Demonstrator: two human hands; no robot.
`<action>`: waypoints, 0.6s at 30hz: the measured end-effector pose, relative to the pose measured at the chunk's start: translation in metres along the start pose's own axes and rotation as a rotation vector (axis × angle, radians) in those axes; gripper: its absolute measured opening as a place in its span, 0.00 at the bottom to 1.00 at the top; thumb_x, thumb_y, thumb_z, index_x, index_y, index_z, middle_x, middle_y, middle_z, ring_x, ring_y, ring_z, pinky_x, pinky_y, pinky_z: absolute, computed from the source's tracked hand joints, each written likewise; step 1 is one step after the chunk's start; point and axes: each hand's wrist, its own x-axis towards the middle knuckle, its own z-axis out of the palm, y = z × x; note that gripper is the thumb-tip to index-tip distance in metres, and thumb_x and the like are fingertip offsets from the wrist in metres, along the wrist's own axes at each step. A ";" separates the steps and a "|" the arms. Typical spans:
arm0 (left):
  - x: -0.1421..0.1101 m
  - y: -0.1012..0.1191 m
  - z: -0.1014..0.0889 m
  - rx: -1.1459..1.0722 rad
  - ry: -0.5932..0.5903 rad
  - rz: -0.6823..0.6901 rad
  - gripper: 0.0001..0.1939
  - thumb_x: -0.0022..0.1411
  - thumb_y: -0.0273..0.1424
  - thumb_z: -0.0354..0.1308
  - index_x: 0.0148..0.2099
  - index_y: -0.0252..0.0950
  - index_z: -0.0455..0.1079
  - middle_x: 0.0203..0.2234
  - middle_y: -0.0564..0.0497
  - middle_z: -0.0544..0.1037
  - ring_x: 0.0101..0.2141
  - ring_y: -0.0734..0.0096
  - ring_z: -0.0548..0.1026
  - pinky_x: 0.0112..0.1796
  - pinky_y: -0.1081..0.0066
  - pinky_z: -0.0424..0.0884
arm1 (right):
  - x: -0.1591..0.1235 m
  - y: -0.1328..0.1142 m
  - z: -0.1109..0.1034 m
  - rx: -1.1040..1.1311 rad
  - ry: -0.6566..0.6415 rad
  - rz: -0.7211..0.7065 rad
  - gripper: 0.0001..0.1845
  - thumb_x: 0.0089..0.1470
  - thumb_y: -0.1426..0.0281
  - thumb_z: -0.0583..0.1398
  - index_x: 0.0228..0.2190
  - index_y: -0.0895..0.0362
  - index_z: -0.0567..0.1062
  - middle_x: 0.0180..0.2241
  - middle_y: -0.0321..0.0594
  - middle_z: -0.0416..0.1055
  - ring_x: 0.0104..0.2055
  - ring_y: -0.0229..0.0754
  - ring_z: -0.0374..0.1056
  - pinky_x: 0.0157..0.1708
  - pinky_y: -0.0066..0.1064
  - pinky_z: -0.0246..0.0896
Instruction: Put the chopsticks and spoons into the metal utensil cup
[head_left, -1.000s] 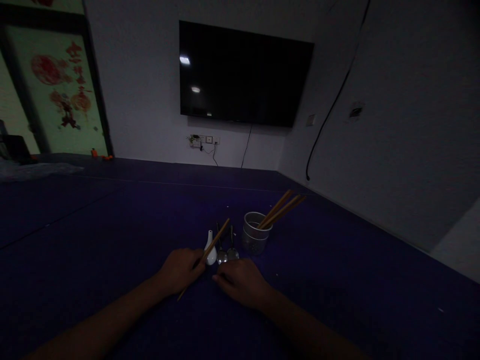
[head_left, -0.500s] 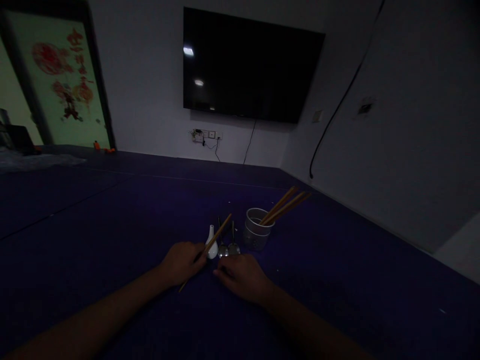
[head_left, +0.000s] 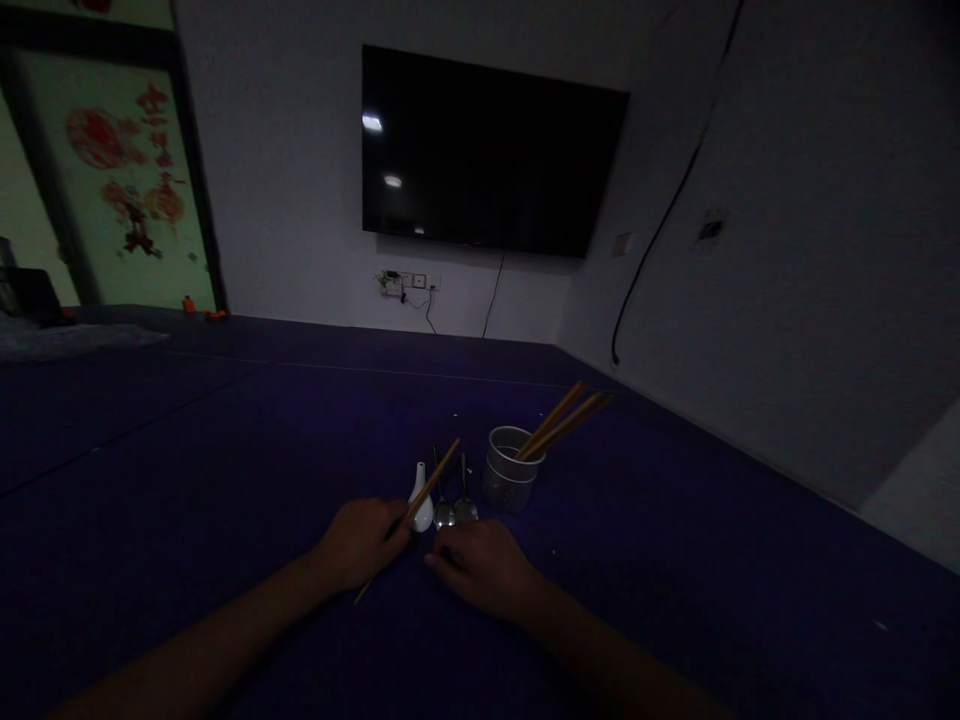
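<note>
My left hand (head_left: 365, 543) is closed around slim wooden chopsticks (head_left: 439, 474), held slanting with the upper end to the right; I cannot tell if it is one or a pair. Just past its fingers lies a white soup spoon (head_left: 422, 514), handle pointing away. Two metal spoons (head_left: 443, 514) lie beside it, also with handles pointing away. My right hand (head_left: 484, 565) rests on the purple surface with fingers loosely curled, close to the metal spoon bowls, and nothing shows in it. Right of the spoons stands a metal cup (head_left: 508, 482) with more wooden chopsticks (head_left: 566, 420) leaning out rightward.
The dark purple surface (head_left: 247, 450) stretches to the wall. A television (head_left: 487, 150) hangs there above sockets (head_left: 418, 282) and wires. A black cable (head_left: 660, 225) runs down the right wall. Clear plastic sheeting (head_left: 75, 340) lies at far left, near a decorated glass door (head_left: 120, 180).
The view has tilted up slightly, so everything sits a little lower in the picture. Both hands and the tableware keep about the same places relative to each other.
</note>
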 end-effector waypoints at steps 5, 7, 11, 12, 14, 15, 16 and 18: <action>0.000 0.001 0.001 0.010 0.005 0.010 0.17 0.63 0.37 0.40 0.37 0.37 0.69 0.29 0.48 0.77 0.30 0.64 0.75 0.30 0.71 0.64 | 0.000 -0.001 -0.001 0.009 -0.008 -0.001 0.13 0.58 0.62 0.53 0.32 0.56 0.73 0.30 0.37 0.75 0.32 0.40 0.70 0.29 0.26 0.54; -0.001 0.001 0.001 0.014 0.012 0.012 0.16 0.63 0.36 0.40 0.37 0.37 0.69 0.28 0.49 0.77 0.30 0.64 0.75 0.30 0.72 0.64 | 0.001 -0.001 0.000 0.003 -0.011 -0.003 0.13 0.58 0.63 0.53 0.32 0.56 0.73 0.30 0.38 0.75 0.32 0.40 0.70 0.28 0.26 0.55; -0.001 0.001 0.001 0.012 0.024 0.010 0.16 0.63 0.35 0.41 0.37 0.37 0.69 0.27 0.49 0.77 0.29 0.66 0.75 0.29 0.73 0.63 | 0.001 0.000 0.001 0.000 -0.003 -0.006 0.13 0.58 0.62 0.53 0.31 0.56 0.74 0.30 0.38 0.75 0.32 0.40 0.70 0.28 0.26 0.54; -0.001 0.000 0.001 0.009 0.026 0.013 0.16 0.63 0.36 0.41 0.37 0.37 0.69 0.27 0.49 0.77 0.29 0.66 0.75 0.29 0.73 0.63 | 0.001 0.000 0.001 0.003 -0.001 -0.005 0.13 0.58 0.62 0.53 0.31 0.56 0.74 0.30 0.38 0.75 0.32 0.40 0.70 0.28 0.26 0.54; 0.000 0.000 0.002 0.001 0.028 0.019 0.17 0.63 0.36 0.41 0.36 0.37 0.69 0.28 0.49 0.77 0.29 0.66 0.75 0.29 0.73 0.63 | 0.001 0.000 0.001 0.008 -0.001 0.001 0.13 0.58 0.62 0.53 0.31 0.56 0.74 0.30 0.38 0.75 0.32 0.40 0.70 0.28 0.26 0.54; 0.000 -0.001 0.002 -0.004 0.030 0.020 0.17 0.63 0.36 0.41 0.36 0.37 0.69 0.28 0.49 0.77 0.29 0.66 0.75 0.29 0.73 0.63 | 0.001 0.000 0.001 0.009 -0.001 0.002 0.13 0.58 0.62 0.53 0.31 0.56 0.74 0.30 0.38 0.75 0.32 0.40 0.70 0.28 0.26 0.55; 0.000 -0.001 0.002 -0.009 0.031 0.021 0.17 0.63 0.36 0.41 0.36 0.37 0.69 0.28 0.49 0.77 0.29 0.67 0.75 0.29 0.73 0.63 | 0.000 0.000 0.001 0.010 0.000 0.001 0.13 0.58 0.62 0.53 0.31 0.56 0.74 0.30 0.38 0.75 0.32 0.40 0.70 0.28 0.26 0.55; 0.000 -0.001 0.002 -0.020 0.037 0.022 0.17 0.63 0.36 0.41 0.37 0.37 0.69 0.28 0.49 0.78 0.29 0.67 0.75 0.29 0.74 0.63 | 0.000 0.000 0.001 0.010 0.006 -0.003 0.13 0.57 0.62 0.53 0.31 0.56 0.74 0.30 0.38 0.75 0.32 0.41 0.70 0.28 0.26 0.55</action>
